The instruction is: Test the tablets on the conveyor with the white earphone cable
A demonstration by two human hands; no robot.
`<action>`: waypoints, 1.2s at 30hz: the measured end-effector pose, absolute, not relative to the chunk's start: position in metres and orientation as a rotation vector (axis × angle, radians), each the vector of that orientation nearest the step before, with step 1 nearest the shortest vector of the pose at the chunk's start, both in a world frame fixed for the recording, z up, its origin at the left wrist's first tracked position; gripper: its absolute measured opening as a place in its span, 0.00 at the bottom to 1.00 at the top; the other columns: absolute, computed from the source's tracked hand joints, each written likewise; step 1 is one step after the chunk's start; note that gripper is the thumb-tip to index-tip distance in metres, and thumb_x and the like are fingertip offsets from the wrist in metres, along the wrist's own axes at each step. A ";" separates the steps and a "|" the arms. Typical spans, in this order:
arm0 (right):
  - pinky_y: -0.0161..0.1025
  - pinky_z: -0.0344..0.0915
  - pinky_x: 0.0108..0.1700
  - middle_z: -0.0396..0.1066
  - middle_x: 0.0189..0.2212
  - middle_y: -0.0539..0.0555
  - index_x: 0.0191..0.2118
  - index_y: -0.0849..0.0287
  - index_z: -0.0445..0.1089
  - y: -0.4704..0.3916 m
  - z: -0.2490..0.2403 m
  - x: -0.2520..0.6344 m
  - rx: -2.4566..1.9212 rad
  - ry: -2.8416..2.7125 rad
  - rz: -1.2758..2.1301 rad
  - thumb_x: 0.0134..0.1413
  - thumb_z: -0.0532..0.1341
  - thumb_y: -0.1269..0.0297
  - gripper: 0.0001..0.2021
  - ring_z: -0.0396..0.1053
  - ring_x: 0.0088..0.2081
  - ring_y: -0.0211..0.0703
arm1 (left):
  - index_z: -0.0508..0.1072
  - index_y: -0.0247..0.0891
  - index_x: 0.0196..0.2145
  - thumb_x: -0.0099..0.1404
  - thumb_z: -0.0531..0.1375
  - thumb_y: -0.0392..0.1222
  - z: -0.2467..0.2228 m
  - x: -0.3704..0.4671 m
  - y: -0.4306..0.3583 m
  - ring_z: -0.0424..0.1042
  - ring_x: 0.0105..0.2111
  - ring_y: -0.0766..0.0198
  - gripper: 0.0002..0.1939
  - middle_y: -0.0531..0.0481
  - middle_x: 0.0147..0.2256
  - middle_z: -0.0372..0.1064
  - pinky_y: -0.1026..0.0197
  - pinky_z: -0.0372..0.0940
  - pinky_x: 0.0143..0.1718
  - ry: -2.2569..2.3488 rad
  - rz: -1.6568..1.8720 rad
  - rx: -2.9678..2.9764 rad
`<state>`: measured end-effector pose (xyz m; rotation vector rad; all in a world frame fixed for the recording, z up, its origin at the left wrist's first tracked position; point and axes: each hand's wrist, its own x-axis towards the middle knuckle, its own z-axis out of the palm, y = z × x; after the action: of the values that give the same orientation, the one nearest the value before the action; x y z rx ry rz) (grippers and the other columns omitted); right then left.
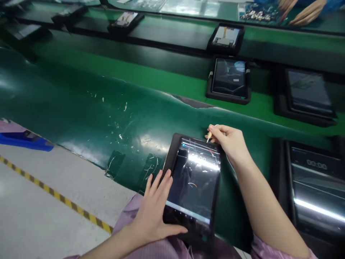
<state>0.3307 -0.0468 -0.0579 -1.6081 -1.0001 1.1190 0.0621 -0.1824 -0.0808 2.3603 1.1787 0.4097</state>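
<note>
- Two bare hands work at one lit tablet (195, 180), which lies in a dark holder (175, 141) at the near edge of the green table (81, 97).
- Left hand (153, 214): grip released, fingers spread along the tablet's left side, thumb across its lower border.
- Right hand (231, 142): fingertips pinch a slim pointed tool (209, 135), its tip by the tablet's top edge; whether it touches, I cannot tell.
- Right of them, a larger-looking tablet (318, 190) shows "00:00".
- Beyond, more devices (229, 77) sit in dark holders.
- Far right, a co-worker's hands (307, 12) are near small parts (256, 14).
</note>
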 end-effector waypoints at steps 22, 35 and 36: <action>0.37 0.58 0.28 0.62 0.18 0.48 0.21 0.54 0.62 -0.053 -0.063 0.319 -1.673 -1.290 0.920 0.47 0.64 0.49 0.17 0.59 0.22 0.37 | 0.15 0.42 0.69 0.51 0.67 0.70 -0.074 0.065 -0.180 0.49 0.67 0.29 0.73 0.27 0.68 0.46 0.25 0.51 0.61 1.226 0.230 2.256; 0.40 0.75 0.48 0.77 0.47 0.52 0.46 0.44 0.76 -0.237 -0.012 0.317 -1.437 -1.968 0.948 0.64 0.55 0.62 0.13 0.76 0.49 0.46 | 0.29 0.42 0.70 0.60 0.65 0.55 -0.065 0.069 -0.182 0.41 0.70 0.38 0.57 0.33 0.70 0.45 0.29 0.40 0.67 1.234 0.422 2.127; 0.35 0.75 0.46 0.78 0.46 0.49 0.49 0.41 0.75 -0.256 -0.014 0.310 -1.329 -2.027 1.179 0.63 0.58 0.63 0.13 0.77 0.46 0.43 | 0.31 0.42 0.70 0.63 0.63 0.52 -0.064 0.070 -0.182 0.43 0.70 0.40 0.52 0.34 0.69 0.47 0.30 0.40 0.67 1.253 0.452 2.109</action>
<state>0.3100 -0.2562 -0.0137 -1.3286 -2.0271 1.1793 0.0699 -0.1824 -0.0643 2.1085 1.2527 0.4520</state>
